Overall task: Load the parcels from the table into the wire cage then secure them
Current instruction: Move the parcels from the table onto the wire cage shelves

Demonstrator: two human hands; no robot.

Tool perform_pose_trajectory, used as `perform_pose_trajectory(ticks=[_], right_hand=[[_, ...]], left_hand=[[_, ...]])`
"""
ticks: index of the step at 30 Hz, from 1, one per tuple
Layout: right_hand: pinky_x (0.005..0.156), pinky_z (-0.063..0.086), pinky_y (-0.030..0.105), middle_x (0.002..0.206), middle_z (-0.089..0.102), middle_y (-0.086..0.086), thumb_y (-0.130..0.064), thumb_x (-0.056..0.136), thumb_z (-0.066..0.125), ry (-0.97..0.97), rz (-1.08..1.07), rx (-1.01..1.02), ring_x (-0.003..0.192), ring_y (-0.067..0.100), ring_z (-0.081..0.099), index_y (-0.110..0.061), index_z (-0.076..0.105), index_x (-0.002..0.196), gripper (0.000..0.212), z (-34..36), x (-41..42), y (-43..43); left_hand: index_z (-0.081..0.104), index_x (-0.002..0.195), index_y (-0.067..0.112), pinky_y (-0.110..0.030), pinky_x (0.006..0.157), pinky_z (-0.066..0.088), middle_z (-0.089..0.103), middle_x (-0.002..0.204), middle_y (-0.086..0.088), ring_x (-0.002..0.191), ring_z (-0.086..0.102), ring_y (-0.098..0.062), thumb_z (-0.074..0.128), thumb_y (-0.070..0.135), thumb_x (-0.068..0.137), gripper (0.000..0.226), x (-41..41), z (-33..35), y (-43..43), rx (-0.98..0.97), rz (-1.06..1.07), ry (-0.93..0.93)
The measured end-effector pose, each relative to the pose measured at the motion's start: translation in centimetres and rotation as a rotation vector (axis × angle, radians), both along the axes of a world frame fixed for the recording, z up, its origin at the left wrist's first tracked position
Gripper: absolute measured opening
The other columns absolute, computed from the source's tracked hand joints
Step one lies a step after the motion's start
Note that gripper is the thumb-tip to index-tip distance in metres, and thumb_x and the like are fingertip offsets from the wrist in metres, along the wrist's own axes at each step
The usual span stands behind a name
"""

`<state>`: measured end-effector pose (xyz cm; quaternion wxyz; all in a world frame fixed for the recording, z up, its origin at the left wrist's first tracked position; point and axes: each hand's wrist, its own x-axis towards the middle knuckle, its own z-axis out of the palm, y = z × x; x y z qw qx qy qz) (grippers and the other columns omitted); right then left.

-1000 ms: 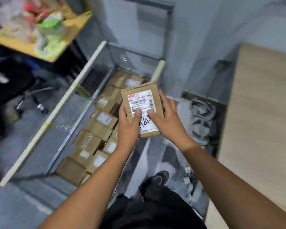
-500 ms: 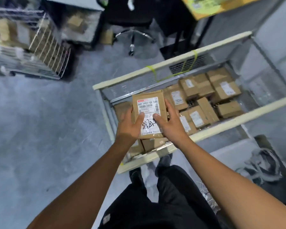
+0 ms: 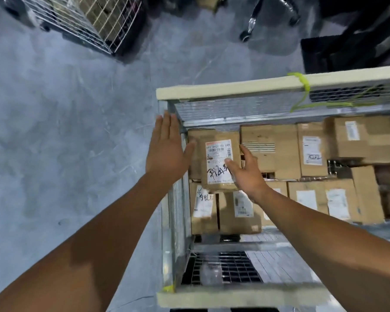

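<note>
Now left hand [image 3: 167, 152], fingers straight, flanks the parcel [image 3: 216, 163]; right hand [image 3: 245, 174], fingers spread, touches it.

dim, cool light | motion blur at edges | wide-angle bending
</note>
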<state>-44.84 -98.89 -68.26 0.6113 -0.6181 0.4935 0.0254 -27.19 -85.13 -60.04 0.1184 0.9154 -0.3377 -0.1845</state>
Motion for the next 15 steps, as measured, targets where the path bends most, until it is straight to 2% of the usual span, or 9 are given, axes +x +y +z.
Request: perform_pose_trajectory(ticks=[2, 3, 4, 6, 7, 10, 13, 15], right_hand=[[0.118, 0.039, 0.054, 0.160, 0.030, 0.002, -0.046, 0.098, 0.065, 0.024, 0.018, 0.026, 0.148, 0.030, 0.036, -0.040, 0.025, 0.160, 0.074, -3.8, 1.7, -0.4], [0.118, 0.039, 0.050, 0.160, 0.030, 0.001, -0.048, 0.098, 0.064, 0.037, 0.029, 0.027, 0.148, 0.029, 0.036, -0.040, 0.023, 0.160, 0.074, -5.5, 2.6, -0.6], [0.115, 0.041, 0.041, 0.153, 0.034, -0.001, -0.048, 0.099, 0.063, 0.043, 0.039, 0.018, 0.143, 0.027, 0.041, -0.039, 0.023, 0.161, 0.074, -7.2, 3.4, -0.7], [0.098, 0.047, 0.021, 0.139, 0.038, -0.004, -0.045, 0.099, 0.064, 0.048, 0.052, 0.001, 0.125, 0.019, 0.051, -0.036, 0.025, 0.161, 0.074, -10.0, 5.3, -0.9], [0.095, 0.050, 0.018, 0.140, 0.039, -0.003, -0.044, 0.099, 0.064, 0.044, 0.054, 0.009, 0.121, 0.017, 0.052, -0.036, 0.024, 0.161, 0.074, -11.2, 6.2, -1.1], [0.106, 0.040, 0.026, 0.160, 0.032, -0.001, -0.043, 0.100, 0.063, 0.031, 0.091, 0.038, 0.129, 0.015, 0.046, -0.034, 0.019, 0.162, 0.077, -13.6, 8.8, -1.3], [0.109, 0.046, 0.036, 0.160, 0.042, 0.001, -0.036, 0.101, 0.065, 0.037, 0.141, 0.151, 0.138, 0.024, 0.052, -0.036, 0.011, 0.164, 0.084, -14.3, 10.2, -1.4], [0.109, 0.044, 0.036, 0.161, 0.042, 0.000, -0.038, 0.100, 0.065, 0.106, 0.226, 0.163, 0.139, 0.026, 0.052, -0.038, 0.006, 0.164, 0.087, -13.6, 10.3, -1.6]], left_hand=[[0.001, 0.163, 0.006, -0.035, 0.129, -0.005, -0.005, 0.173, -0.012, 0.160, -0.009, -0.026, 0.039, 0.047, 0.108, 0.079, -0.3, -1.2, -0.1, -0.028, 0.004, -0.040], [0.002, 0.163, 0.004, -0.035, 0.129, -0.006, -0.004, 0.172, -0.013, 0.160, -0.008, -0.027, 0.040, 0.044, 0.109, 0.077, -0.5, -1.7, -0.1, -0.054, 0.010, -0.064], [0.004, 0.163, 0.003, -0.034, 0.129, -0.005, -0.002, 0.172, -0.014, 0.160, -0.007, -0.027, 0.042, 0.039, 0.109, 0.075, -0.6, -2.1, 0.0, -0.087, 0.022, -0.079], [0.007, 0.162, 0.002, -0.036, 0.129, -0.004, 0.001, 0.172, -0.016, 0.160, -0.005, -0.029, 0.044, 0.035, 0.109, 0.073, -0.6, -2.7, 0.1, -0.118, 0.019, -0.106], [0.006, 0.162, 0.002, -0.037, 0.130, -0.004, -0.001, 0.172, -0.016, 0.160, -0.006, -0.029, 0.045, 0.036, 0.109, 0.075, -0.6, -3.0, 0.2, -0.107, 0.003, -0.123], [0.003, 0.162, 0.000, -0.041, 0.130, -0.003, -0.004, 0.171, -0.019, 0.159, -0.008, -0.031, 0.048, 0.038, 0.108, 0.080, -0.4, -3.3, 0.5, -0.068, -0.040, -0.146], [0.005, 0.161, -0.003, -0.047, 0.130, 0.002, -0.003, 0.170, -0.022, 0.159, -0.007, -0.036, 0.054, 0.035, 0.106, 0.083, -0.4, -2.9, 0.5, -0.048, -0.062, -0.140], [0.001, 0.162, -0.002, -0.045, 0.130, -0.001, -0.007, 0.171, -0.020, 0.159, -0.011, -0.034, 0.051, 0.036, 0.107, 0.083, -0.5, -2.4, 0.4, -0.008, -0.046, -0.122]])
